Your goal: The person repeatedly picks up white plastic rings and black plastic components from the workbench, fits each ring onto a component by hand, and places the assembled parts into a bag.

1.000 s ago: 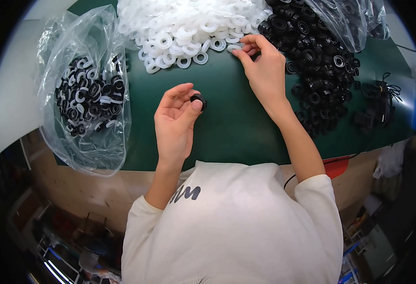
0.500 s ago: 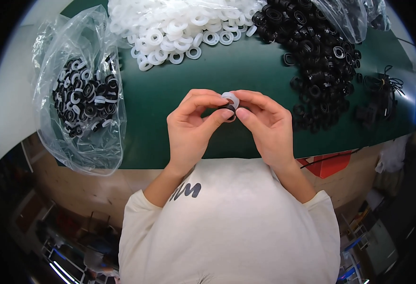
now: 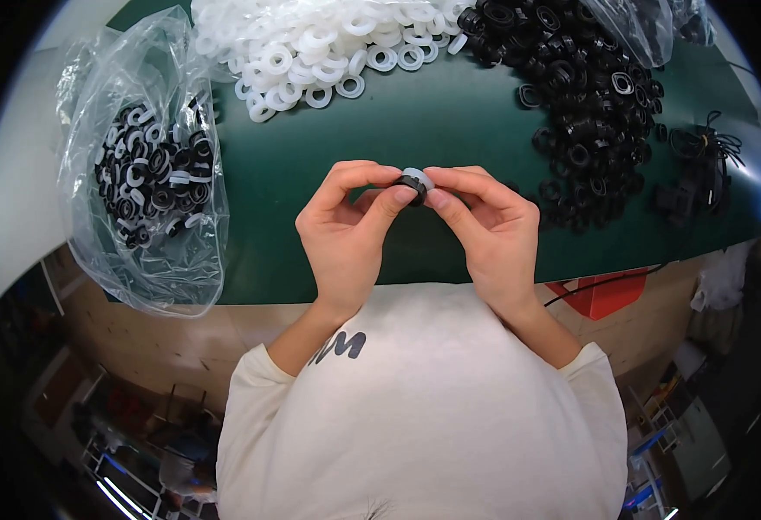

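Over the green table, my left hand [image 3: 346,227] and my right hand [image 3: 491,227] meet, both closed in a pinch. Between their fingertips sits a black ring [image 3: 412,186] with a translucent white ring [image 3: 418,174] against its far side. My left thumb and fingers grip the black ring. On the right, my fingertips press on the white ring's edge. The two rings touch and look tilted; how deeply one sits in the other is partly hidden by my fingers.
A clear plastic bag [image 3: 177,282] at the left holds several black-and-white ring pieces [image 3: 155,173]. White rings [image 3: 311,61] lie heaped at the back, black rings [image 3: 580,121] at the back right. Farther right is a bundled black cable [image 3: 705,165]; below the table edge, a red container [image 3: 601,296].
The rings have tilted: the white ring's opening faced me before, and now it shows more edge-on, lined up with the black one. My left hand has shifted slightly left.
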